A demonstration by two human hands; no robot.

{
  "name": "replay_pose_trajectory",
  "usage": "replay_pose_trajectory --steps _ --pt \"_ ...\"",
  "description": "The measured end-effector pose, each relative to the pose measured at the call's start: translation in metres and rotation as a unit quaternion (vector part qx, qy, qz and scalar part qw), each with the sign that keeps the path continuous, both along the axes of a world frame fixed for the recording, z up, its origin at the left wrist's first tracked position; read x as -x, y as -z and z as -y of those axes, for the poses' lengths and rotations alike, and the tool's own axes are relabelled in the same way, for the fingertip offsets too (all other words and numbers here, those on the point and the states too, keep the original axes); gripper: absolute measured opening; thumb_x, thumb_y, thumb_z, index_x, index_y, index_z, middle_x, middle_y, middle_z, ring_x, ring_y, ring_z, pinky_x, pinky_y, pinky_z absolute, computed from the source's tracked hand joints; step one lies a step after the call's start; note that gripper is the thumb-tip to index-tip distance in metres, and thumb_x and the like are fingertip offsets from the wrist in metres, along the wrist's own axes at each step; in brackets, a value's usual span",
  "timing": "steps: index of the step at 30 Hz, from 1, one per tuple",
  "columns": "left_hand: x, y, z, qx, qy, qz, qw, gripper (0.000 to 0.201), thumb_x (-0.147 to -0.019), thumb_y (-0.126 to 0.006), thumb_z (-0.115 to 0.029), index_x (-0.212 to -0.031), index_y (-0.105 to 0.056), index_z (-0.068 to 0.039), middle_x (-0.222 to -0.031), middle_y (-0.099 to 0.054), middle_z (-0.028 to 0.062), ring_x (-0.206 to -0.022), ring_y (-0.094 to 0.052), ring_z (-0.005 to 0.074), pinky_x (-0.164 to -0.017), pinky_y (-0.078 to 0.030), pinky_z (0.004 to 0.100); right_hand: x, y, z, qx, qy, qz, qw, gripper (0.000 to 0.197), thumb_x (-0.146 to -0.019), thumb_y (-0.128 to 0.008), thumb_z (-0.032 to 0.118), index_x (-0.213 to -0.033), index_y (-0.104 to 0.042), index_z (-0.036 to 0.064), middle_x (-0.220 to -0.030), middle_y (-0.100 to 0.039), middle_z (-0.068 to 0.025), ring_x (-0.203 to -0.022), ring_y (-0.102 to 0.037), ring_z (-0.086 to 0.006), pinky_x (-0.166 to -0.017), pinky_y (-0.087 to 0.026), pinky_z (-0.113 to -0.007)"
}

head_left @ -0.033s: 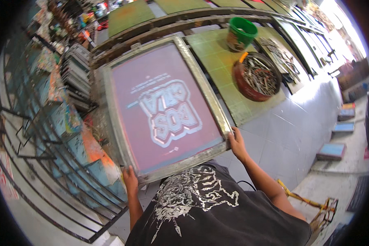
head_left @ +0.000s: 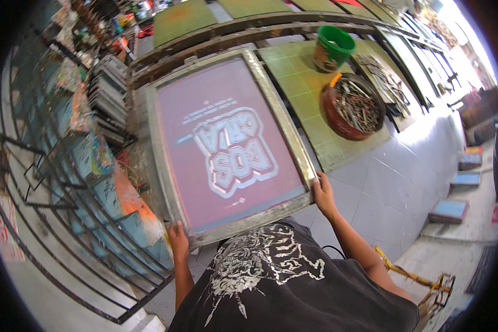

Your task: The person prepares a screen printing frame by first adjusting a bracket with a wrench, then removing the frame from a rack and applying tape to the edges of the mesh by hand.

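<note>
A large screen-printing frame (head_left: 279, 119) lies tilted in front of my body. Stretched across it is a purple mesh (head_left: 185, 182) bearing pale block lettering that appears upside down. My left hand (head_left: 178, 242) grips the near left corner, thumb on top and the other fingers mostly hidden. At the near right corner, my right hand (head_left: 323, 196) is closed round the side bar, its thumb along the upper face. Whether the far end rests on the wooden rails behind, I cannot tell.
Beyond the frame's right side, green boards (head_left: 285, 74) carry a green bucket (head_left: 342, 47) and a reddish tub (head_left: 337, 125) full of thin pieces. Stacked frames (head_left: 109, 88) stand at the left, near a black metal railing (head_left: 88, 255). Blue-topped blocks (head_left: 449, 209) sit at the right.
The whole view has shifted slightly, so the surroundings, the frame and my hands appear a little further right. Both hands keep their hold on the frame.
</note>
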State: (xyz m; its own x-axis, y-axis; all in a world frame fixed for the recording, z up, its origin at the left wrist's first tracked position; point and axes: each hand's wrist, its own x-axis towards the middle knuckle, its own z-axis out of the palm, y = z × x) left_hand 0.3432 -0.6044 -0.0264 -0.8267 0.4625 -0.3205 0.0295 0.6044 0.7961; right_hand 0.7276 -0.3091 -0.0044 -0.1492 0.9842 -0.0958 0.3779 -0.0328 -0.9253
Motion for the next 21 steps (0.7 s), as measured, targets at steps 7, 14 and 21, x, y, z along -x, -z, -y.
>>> replay_pose_trajectory --steps 7,14,21 --pt "-0.013 -0.031 -0.013 -0.013 0.012 -0.081 0.997 0.044 -0.1 -0.049 -0.034 -0.111 -0.057 0.007 -0.1 -0.064 0.0224 -0.095 -0.061 0.0351 -0.085 -0.045 0.0407 0.001 0.016 -0.006 -0.042 -0.006 0.057 0.997 0.033 -0.095 -0.054 0.017 -0.122 -0.058 -0.0006 -0.102 -0.067 -0.0206 -0.096 -0.065 -0.0262 -0.085 -0.048 -0.036" --pt "-0.014 -0.04 -0.013 -0.003 0.009 -0.007 1.0 0.053 -0.1 -0.048 -0.036 -0.124 -0.051 0.011 -0.118 -0.059 0.028 -0.112 -0.056 0.0385 -0.097 -0.041 0.0398 -0.001 0.009 -0.005 -0.022 -0.017 0.045 0.999 0.029 -0.096 -0.052 0.013 -0.119 -0.058 -0.0044 -0.1 -0.068 -0.0174 -0.094 -0.063 -0.0215 -0.084 -0.047 -0.033" --pt "-0.006 -0.021 -0.002 0.003 0.006 -0.052 0.999 0.054 -0.099 -0.048 -0.037 -0.125 -0.052 0.01 -0.117 -0.06 0.0279 -0.112 -0.057 0.0389 -0.097 -0.042 0.0393 0.001 -0.001 -0.002 -0.029 -0.014 0.037 0.999 0.029 -0.097 -0.052 0.014 -0.119 -0.058 -0.0049 -0.099 -0.067 -0.0159 -0.092 -0.062 -0.0189 -0.083 -0.047 -0.032"
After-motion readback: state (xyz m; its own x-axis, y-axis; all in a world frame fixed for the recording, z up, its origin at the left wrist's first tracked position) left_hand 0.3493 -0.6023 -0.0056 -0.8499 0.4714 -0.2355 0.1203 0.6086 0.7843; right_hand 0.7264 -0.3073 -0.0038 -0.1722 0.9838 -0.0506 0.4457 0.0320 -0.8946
